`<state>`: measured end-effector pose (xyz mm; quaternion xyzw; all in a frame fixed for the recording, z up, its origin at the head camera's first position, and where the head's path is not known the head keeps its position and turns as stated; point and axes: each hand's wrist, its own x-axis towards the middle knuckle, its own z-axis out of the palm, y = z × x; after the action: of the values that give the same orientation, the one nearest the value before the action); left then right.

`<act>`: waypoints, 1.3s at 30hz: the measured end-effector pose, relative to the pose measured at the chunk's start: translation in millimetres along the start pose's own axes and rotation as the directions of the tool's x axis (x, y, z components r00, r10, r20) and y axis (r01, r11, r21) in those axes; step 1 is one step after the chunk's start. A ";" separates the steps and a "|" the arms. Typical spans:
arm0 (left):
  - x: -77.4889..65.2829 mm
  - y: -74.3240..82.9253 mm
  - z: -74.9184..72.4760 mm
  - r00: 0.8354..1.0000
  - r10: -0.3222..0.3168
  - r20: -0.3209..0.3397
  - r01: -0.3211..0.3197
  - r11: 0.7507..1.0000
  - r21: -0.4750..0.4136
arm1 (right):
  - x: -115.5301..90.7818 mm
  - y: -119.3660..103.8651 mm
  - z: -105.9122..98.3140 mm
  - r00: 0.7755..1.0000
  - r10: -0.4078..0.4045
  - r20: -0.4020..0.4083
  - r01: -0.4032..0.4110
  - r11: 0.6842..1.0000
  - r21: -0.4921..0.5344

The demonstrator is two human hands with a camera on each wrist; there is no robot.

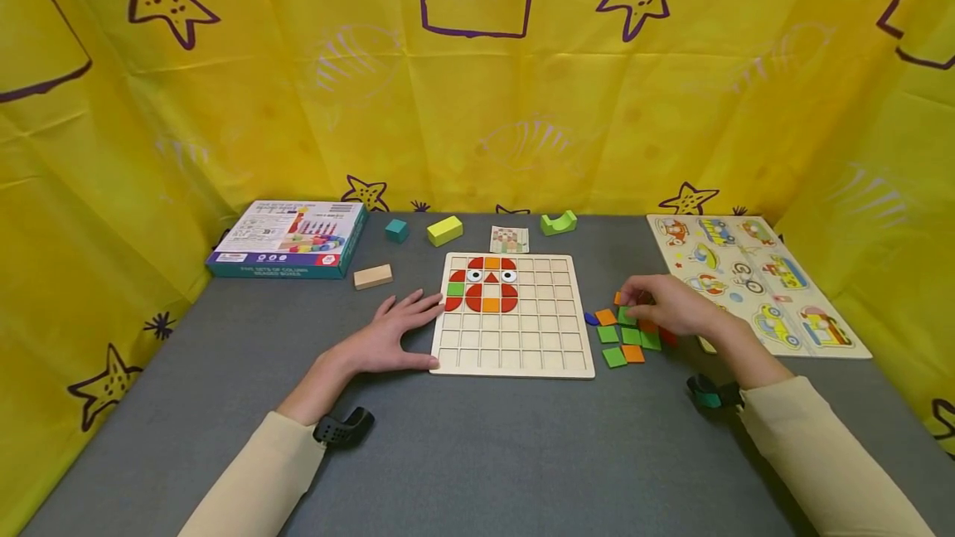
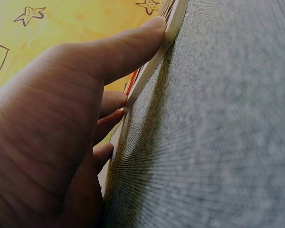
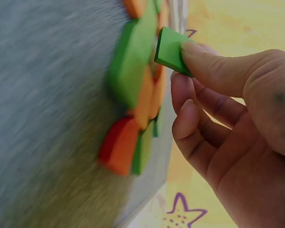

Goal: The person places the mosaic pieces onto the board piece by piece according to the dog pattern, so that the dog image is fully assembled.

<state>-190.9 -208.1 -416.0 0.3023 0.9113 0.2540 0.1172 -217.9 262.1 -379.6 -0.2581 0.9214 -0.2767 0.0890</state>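
A wooden grid board (image 1: 548, 346) lies mid-table, with red, orange, green and white tiles forming a face-like pattern in its upper left. My left hand (image 1: 391, 336) rests at the board's left edge, its fingers spread and straight; in the left wrist view the thumb (image 2: 133, 45) touches the board's side. To the right of the board, my right hand (image 1: 671, 305) is over a loose group of coloured tiles (image 1: 630, 336). Between its thumb and fingers it pinches a green square tile (image 3: 172, 50), seen in the right wrist view. Red, orange and green tiles lie beneath.
A small picture card (image 1: 510, 239) sits behind the board, beside a green arched block (image 1: 559, 223). A yellow block (image 1: 445, 230), teal cube (image 1: 397, 230) and wooden block (image 1: 372, 276) are left of it. Farther out lie a box (image 1: 287, 239) and a picture puzzle board (image 1: 753, 284).
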 end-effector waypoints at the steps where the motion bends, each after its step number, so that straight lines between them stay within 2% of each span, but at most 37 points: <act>1: 0.1 0.0 -0.3 1.000 0.001 0.000 -0.001 1.000 -0.001 | 1.8 -1.7 -0.3 1.000 -0.002 -0.015 0.002 1.000 0.000; 6: -0.1 -0.6 -0.7 1.000 0.009 -0.003 -0.009 1.000 0.002 | 15.1 -17.4 4.1 0.999 0.004 -0.038 -0.002 0.999 0.032; 16: -0.7 -1.3 2.4 1.000 0.015 -0.006 -0.014 1.000 0.005 | 54.6 -54.8 32.6 0.999 -0.050 -0.017 0.051 0.990 0.128; 22: -0.2 -0.1 0.9 1.000 0.025 -0.010 -0.025 1.000 -0.003 | 75.8 -80.4 48.3 0.991 -0.130 0.024 0.125 0.981 0.152; 30: -0.2 -0.5 -0.7 1.000 0.027 -0.009 -0.027 1.000 -0.004 | 98.0 -106.8 67.6 0.981 -0.182 0.069 0.172 0.977 0.125; 35: -0.5 -1.3 -0.3 1.000 0.029 -0.010 -0.029 1.000 -0.007 | 107.3 -113.8 77.7 0.972 -0.222 0.079 0.214 0.972 0.102; 39: -1.2 -0.6 -0.4 0.999 0.033 -0.009 -0.033 0.999 -0.012 | 110.4 -116.7 82.0 0.973 -0.212 0.088 0.205 0.976 0.074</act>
<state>-190.5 -209.4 -415.9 0.3156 0.9051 0.2625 0.1109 -236.9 82.8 -385.2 -0.3633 0.8745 -0.3015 0.1116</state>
